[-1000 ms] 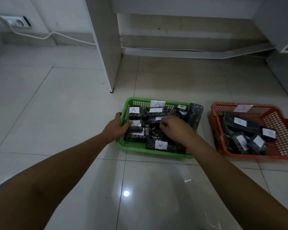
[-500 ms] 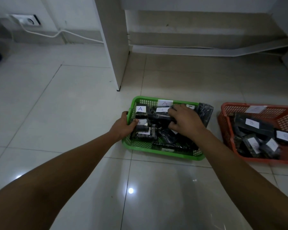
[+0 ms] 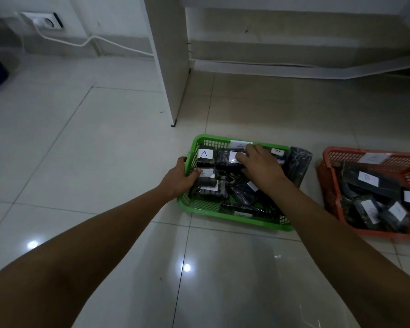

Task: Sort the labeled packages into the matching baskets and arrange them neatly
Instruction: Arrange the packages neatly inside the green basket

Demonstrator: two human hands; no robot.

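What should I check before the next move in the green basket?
1. Left hand steadying the green basket at its left rim: ok.
2. Right hand on the packages at the far side: ok; whether its grip is closed, cannot tell.
3. Readable labels in green all say A: ok; some hidden.
4. Neat arrangement: not ok, the tall package leans over the right wall.
5. Orange basket labels match: cannot tell, blurred.

The left hand [image 3: 179, 177] grips the green plastic mesh basket's [image 3: 200, 209] left rim; the right hand [image 3: 262, 168] lies flat on its black labelled packages [image 3: 243, 191].
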